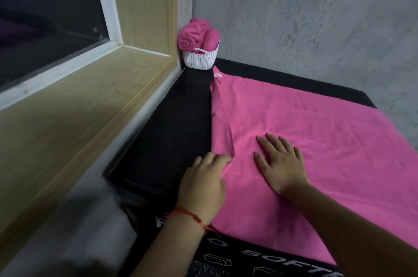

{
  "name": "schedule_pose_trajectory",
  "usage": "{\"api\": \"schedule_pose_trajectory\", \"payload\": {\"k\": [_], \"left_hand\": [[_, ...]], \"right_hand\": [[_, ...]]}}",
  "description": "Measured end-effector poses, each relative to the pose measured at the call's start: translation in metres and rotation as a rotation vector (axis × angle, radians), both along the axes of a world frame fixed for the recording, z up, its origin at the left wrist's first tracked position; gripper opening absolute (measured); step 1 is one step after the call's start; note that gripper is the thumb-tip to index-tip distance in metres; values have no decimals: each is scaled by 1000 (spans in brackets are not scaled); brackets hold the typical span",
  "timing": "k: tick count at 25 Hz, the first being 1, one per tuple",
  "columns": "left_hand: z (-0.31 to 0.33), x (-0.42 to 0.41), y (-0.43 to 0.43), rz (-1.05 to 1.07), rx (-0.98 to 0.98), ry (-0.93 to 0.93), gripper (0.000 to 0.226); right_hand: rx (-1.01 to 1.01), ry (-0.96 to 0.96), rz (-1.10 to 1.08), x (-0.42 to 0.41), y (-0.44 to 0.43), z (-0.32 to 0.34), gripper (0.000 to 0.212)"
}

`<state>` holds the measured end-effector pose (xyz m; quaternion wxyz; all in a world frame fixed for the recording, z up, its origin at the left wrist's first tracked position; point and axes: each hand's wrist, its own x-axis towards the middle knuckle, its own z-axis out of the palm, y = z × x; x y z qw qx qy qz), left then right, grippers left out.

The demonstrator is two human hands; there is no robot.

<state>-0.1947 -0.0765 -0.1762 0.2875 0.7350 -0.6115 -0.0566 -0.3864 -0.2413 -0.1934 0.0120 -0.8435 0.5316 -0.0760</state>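
View from the head camera. A pink towel (316,132) is lying spread flat over the right part of a black tabletop (167,132), its far corner, which is carrying a small white label (218,75), pointing toward the corner of the room. A narrow fold is running along the towel's left edge. The left hand (203,184) is resting at that edge near the towel's front, and its fingers (222,159) are curling together round the folded border and gripping it. A red string bracelet (192,216) is sitting on the left wrist. The right hand (280,163) is lying palm down on the towel just beside the left hand, with its fingers (269,141) straight and spread apart, pressing the cloth against the tabletop. Small creases are radiating from under its fingertips. At the far corner of the tabletop a white woven basket (202,60) is standing against the grey wall (316,16) and beside a wooden window frame (135,61). It is holding rolled pink towels (194,34) that are standing up above its rim. White lettering (282,258) is showing on the near edge of the tabletop.
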Motion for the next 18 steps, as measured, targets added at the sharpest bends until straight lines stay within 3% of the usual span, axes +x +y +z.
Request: {"api": "schedule_pose_trajectory", "payload": {"k": [3, 9, 13, 18], "left_hand": [[-2, -15, -4, -24, 26, -49, 45], [8, -1, 4, -23, 83, 50, 35], [17, 13, 20, 39, 34, 225, 39], [13, 60, 28, 187, 176, 569, 47]], "right_hand": [[-9, 3, -1, 1, 1, -2, 75], [-13, 10, -4, 2, -2, 0, 74], [18, 43, -27, 3, 5, 5, 73], [117, 183, 14, 30, -32, 46, 60]]}}
